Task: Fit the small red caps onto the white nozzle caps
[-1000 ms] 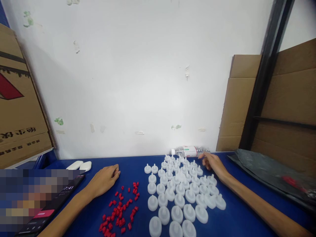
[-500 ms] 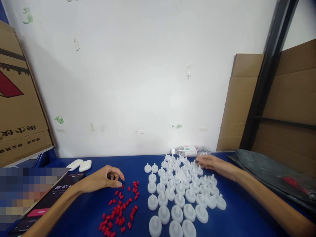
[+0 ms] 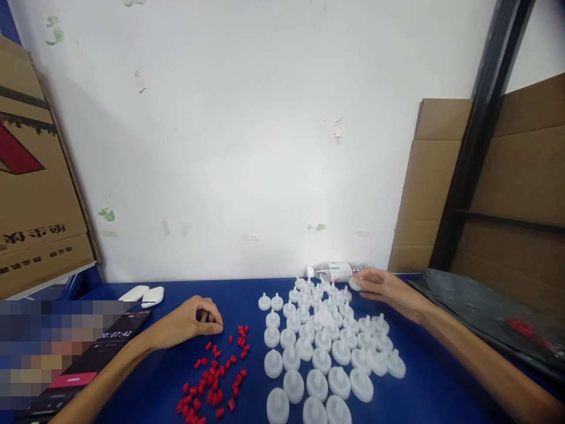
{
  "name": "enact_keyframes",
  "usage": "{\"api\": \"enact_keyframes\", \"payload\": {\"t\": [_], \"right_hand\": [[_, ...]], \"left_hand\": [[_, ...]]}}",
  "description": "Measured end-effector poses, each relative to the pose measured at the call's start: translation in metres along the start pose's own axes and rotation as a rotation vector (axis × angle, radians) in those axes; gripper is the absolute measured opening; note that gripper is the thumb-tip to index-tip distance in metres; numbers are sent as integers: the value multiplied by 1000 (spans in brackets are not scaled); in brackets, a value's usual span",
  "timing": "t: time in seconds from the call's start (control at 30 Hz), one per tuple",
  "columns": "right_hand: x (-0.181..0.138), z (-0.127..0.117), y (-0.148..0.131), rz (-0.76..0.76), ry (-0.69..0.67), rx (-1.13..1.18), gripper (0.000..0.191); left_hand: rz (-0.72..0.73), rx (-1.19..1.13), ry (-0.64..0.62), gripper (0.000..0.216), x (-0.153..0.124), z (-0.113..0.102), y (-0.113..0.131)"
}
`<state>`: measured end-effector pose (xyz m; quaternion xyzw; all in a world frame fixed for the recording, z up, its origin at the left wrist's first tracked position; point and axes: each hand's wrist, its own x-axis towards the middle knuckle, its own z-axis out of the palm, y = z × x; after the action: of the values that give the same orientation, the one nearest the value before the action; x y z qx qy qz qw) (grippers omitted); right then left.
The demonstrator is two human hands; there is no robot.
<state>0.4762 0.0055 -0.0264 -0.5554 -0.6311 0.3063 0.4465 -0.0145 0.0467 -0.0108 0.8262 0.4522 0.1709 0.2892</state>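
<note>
My left hand (image 3: 198, 318) is at the far edge of the loose small red caps (image 3: 214, 377), thumb and forefinger pinched together. The cap between its fingertips is hidden, but the one that lay under them no longer shows on the table. My right hand (image 3: 377, 284) grips a white round plastic cap with a spout (image 3: 354, 284), lifted at the back right of the group. Many similar white spouted caps (image 3: 316, 384) stand on the blue table, spouts up, between my hands.
A clear plastic bottle (image 3: 338, 271) lies by the wall behind the white caps. On the left are a phone (image 3: 103, 347) showing a timer, two white rounded objects (image 3: 152, 296) and a cardboard box (image 3: 39, 176). A grey plastic bag (image 3: 477, 300) lies on the right.
My right hand has lifted a white spouted cap from the back of the group. My left fingers have closed where a red cap lay, and that cap is out of sight.
</note>
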Motion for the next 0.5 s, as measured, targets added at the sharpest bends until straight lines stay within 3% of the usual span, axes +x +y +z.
{"api": "enact_keyframes", "payload": {"t": [0.2,0.33,0.4,0.5], "right_hand": [[-16,24,-39,-298,219,-265,35],[-44,57,-67,-490,183,-400,20],[-58,77,-77,-685,145,-542,19],[-77,104,-83,-820,101,-605,20]], "left_hand": [[55,-76,264,33,-3,5,27],[201,-80,426,21,-16,24,60],[314,-24,485,11,-23,42,74],[637,106,519,11,-31,69,89]]}}
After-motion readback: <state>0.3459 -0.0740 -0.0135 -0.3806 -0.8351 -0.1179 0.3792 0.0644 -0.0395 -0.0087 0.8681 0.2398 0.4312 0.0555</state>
